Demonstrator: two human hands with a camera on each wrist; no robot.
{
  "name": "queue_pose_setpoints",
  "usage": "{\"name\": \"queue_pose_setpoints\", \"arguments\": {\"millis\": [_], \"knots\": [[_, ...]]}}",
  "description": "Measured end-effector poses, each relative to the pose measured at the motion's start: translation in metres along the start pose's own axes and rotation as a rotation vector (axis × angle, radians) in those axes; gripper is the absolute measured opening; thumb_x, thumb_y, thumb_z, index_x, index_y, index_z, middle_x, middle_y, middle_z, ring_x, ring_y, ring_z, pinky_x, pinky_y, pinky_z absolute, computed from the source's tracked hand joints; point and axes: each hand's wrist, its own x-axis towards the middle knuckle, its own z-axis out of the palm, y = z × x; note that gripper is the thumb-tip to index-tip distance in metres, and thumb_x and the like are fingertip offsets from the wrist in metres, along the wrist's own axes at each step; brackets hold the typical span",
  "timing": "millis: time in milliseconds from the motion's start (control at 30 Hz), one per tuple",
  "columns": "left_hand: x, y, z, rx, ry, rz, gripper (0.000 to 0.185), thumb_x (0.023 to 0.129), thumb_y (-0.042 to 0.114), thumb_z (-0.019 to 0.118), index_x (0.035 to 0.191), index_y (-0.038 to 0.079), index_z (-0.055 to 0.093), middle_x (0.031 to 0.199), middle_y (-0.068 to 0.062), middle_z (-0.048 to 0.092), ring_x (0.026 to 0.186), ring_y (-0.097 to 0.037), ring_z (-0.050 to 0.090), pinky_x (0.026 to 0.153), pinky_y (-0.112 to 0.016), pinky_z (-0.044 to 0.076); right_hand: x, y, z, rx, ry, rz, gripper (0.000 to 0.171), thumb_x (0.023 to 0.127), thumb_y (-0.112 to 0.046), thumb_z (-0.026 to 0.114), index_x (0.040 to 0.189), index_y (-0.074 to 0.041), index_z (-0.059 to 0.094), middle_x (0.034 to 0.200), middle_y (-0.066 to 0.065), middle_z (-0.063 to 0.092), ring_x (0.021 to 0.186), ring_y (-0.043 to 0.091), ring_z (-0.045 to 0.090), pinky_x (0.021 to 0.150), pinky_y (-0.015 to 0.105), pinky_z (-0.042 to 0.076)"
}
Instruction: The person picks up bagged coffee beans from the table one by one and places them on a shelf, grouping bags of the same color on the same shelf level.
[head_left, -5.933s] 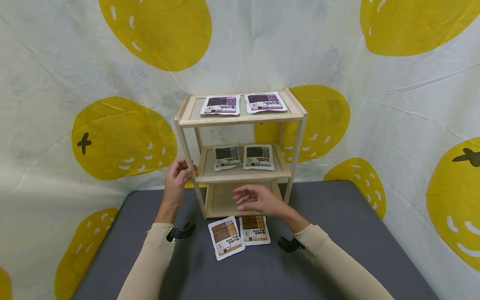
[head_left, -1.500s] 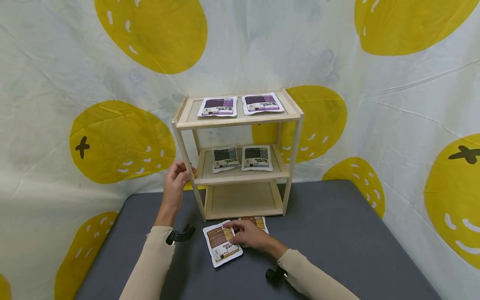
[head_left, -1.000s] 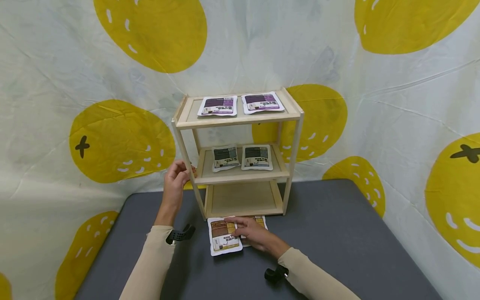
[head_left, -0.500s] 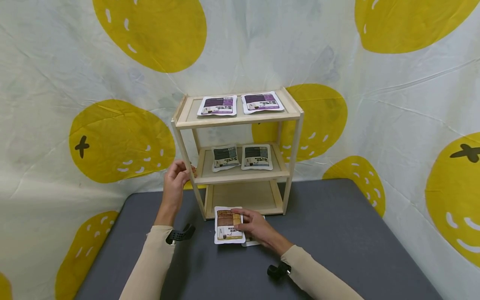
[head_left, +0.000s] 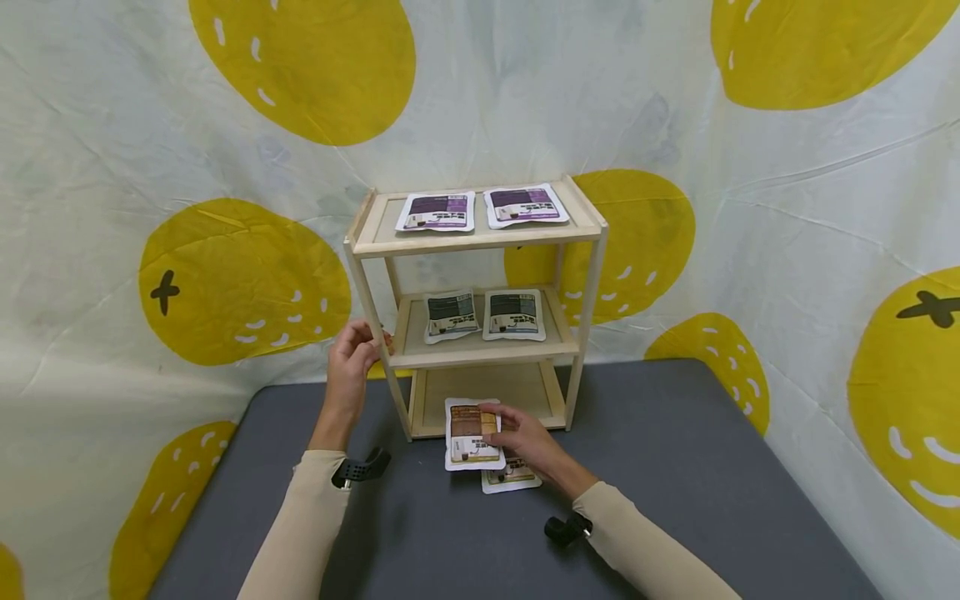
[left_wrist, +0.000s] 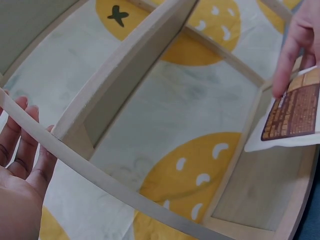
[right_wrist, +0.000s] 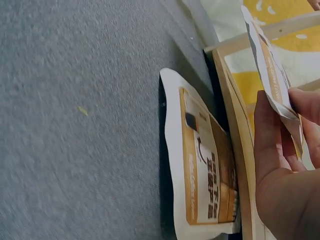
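Observation:
My right hand pinches a flat white-edged pouch with a brown and gold label, thumb on one face and fingers on the other. The pouch is raised in front of the bottom shelf of a wooden rack. Below it a similar pouch lies on the dark table against the rack's front edge, partly covered in the head view. My left hand holds the rack's left front post at middle-shelf height; in the left wrist view its fingers reach behind the post.
Two purple-labelled pouches lie on the top shelf. On the middle shelf are two dark-green-labelled pouches. A white cloth with yellow fruit prints hangs behind the rack, and the grey table spreads around it.
My right hand came down to the left brown pouch, took hold of it, straightened it and brought it up and right toward the bottom shelf. My left hand has stayed at the post.

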Motion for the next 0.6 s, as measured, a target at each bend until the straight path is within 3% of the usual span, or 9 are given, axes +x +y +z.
{"name": "queue_pose_setpoints", "arguments": {"millis": [300, 467, 600], "knots": [[0.001, -0.001, -0.001, 0.012, -0.009, -0.008, 0.016, 0.099, 0.000, 0.047, 0.113, -0.005, 0.054, 0.099, -0.011, 0.059, 0.088, -0.026, 0.062, 0.083, -0.033, 0.057, 0.005, 0.000, -0.012, -0.052, 0.067, -0.045, 0.057, 0.088, -0.006, 0.076, 0.142, -0.010, 0.058, 0.147, 0.017, 0.053, 0.115, 0.023, 0.061, 0.085, 0.030, 0.055], [0.000, -0.001, -0.001, 0.007, -0.013, 0.000, 0.017, 0.099, 0.000, 0.048, 0.114, -0.008, 0.053, 0.099, -0.011, 0.060, 0.089, -0.027, 0.061, 0.083, -0.034, 0.057, 0.008, 0.000, -0.019, -0.070, 0.075, -0.045, 0.058, 0.089, -0.004, 0.075, 0.144, -0.010, 0.056, 0.145, 0.018, 0.053, 0.112, 0.024, 0.062, 0.086, 0.033, 0.055], [0.000, -0.002, -0.001, 0.006, 0.002, -0.001, 0.016, 0.098, -0.001, 0.047, 0.111, -0.003, 0.056, 0.099, -0.014, 0.060, 0.089, -0.030, 0.061, 0.082, -0.034, 0.058, 0.012, 0.001, -0.025, -0.064, 0.091, -0.030, 0.060, 0.090, -0.004, 0.074, 0.146, -0.010, 0.054, 0.146, 0.020, 0.050, 0.111, 0.024, 0.062, 0.086, 0.034, 0.056]]}}
